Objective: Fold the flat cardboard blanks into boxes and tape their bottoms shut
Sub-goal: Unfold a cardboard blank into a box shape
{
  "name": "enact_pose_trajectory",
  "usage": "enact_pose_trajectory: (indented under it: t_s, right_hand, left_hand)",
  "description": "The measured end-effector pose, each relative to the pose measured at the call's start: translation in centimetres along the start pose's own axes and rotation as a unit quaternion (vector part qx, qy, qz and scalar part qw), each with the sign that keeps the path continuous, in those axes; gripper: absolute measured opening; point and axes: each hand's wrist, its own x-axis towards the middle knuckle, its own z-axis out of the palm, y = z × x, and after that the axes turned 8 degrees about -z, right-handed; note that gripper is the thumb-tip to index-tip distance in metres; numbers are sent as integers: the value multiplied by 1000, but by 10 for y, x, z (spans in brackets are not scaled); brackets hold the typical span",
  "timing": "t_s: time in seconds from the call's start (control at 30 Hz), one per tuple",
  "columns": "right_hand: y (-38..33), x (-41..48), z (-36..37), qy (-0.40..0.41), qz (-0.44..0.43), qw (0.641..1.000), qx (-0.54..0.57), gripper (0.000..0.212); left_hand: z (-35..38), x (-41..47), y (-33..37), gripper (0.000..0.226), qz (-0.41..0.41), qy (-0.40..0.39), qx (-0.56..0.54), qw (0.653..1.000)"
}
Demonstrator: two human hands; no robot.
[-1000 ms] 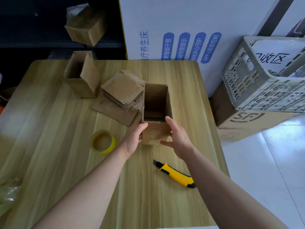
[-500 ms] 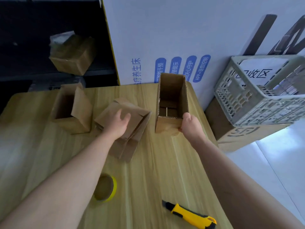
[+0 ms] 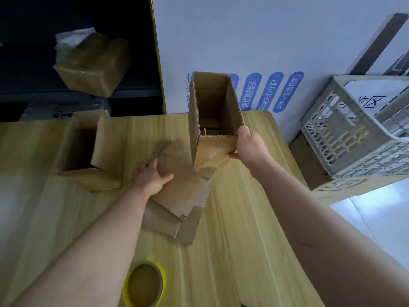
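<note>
Nearest me, at 6 o'clock, the yellow tape roll point(image 3: 143, 284) lies flat on the desk point(image 3: 243, 251). Past it at mid-desk is the stack of flat blanks point(image 3: 183, 200). My left grip point(image 3: 152, 176) rests on the top blank with the thumb spread across it. The fingers at its 9 o'clock edge are blurred, so I cannot tell whether they hook it. At 1 o'clock my right grip point(image 3: 250, 147) clasps the folded box point(image 3: 212, 111) by its near right corner, thumb on the front wall. The box is upright, mouth open, just beyond the stack. At 10 o'clock another open box point(image 3: 86, 151) stands on the desk. A grey crate point(image 3: 358, 134) sits off the desk at 2 o'clock, and a taped carton point(image 3: 93, 63) is on the dark shelf at 11 o'clock.
</note>
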Motion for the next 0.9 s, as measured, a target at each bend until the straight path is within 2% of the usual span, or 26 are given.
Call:
enact_pose_trajectory:
  t_s: [0.17,0.3,0.37,0.43,0.47,0.53,0.6,0.67,0.8,0.9]
  right_hand:
    - [-19,2,24,-15,-7,1000,-17,31]
    - [-29,0,53,-47,18,998,24,27]
    - [-28,-1,66,-61,13,998,-2,33]
    - [-24,-3,80,-83,16,996,-40,35]
    - [-21,-4,87,-96,21,994,-52,34]
    - [-15,-4,99,-126,28,989,-76,32]
    - [-12,-6,111,-150,32,985,-84,30]
    - [-11,-9,121,-160,29,984,-77,32]
    - [-6,-15,132,-181,-5,978,-106,37]
    - [-2,-12,132,-174,-3,979,-107,40]
  left_hand:
    - [27,-53,7,92,18,-12,23,999]
    - [50,-93,10,101,45,-64,23,997]
    - [54,-96,5,103,24,-88,-3,996]
    - [46,-90,-2,88,-11,-69,-94,993]
    - [37,-87,-5,73,-25,-31,-166,985]
    - [16,-86,-10,42,-39,81,-331,939]
    - [-7,-92,-10,33,0,151,-446,882]
    - [-21,-91,-10,45,25,144,-475,868]
    - [-23,-71,-14,81,5,84,-508,857]
    - [-19,-65,-17,104,-9,81,-535,841]
